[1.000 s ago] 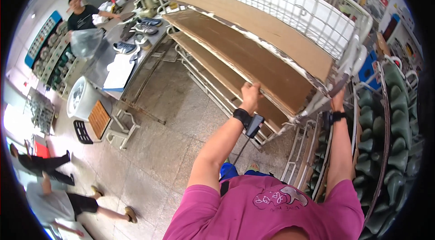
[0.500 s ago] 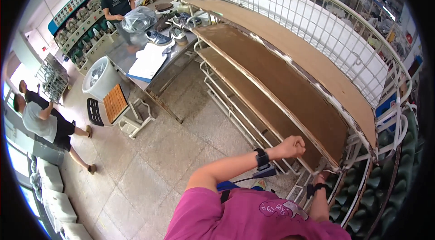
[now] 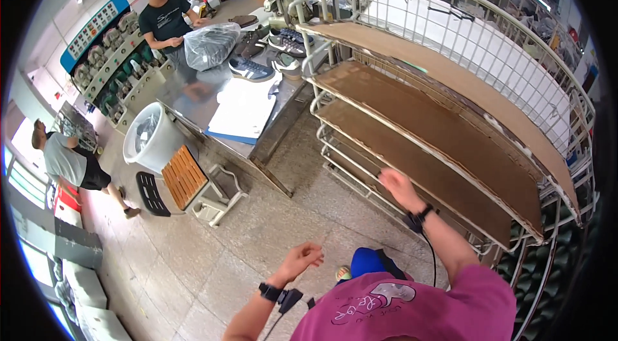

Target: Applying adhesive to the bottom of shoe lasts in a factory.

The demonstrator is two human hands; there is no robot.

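My left hand (image 3: 301, 262) hangs over the tiled floor in front of me, holding nothing, with its fingers apart and loosely bent. My right hand (image 3: 400, 190) reaches forward beside the front edge of the rack's lower shelf (image 3: 386, 148). Its fingers look stretched out, a little blurred, and nothing shows in them. Whether it touches the shelf edge I cannot tell. The metal rack (image 3: 444, 128) has pale tube rails and several brown board shelves, with no goods on the visible boards. A black band with a small cabled box sits on each wrist.
A metal table (image 3: 187, 91) at the far left bears papers (image 3: 241, 109), several shoes (image 3: 251, 69) and a clear plastic bag (image 3: 209, 46). A person (image 3: 164, 12) stands behind it. Nearby are a white tub (image 3: 138, 148) and a slatted chair (image 3: 183, 177). Another person (image 3: 77, 161) is farther left.
Both hands have moved left, away from the rack's right end. My left hand, closed before, has loosened over the floor. My right hand has come up from beside the rack's rails. The view has shifted.
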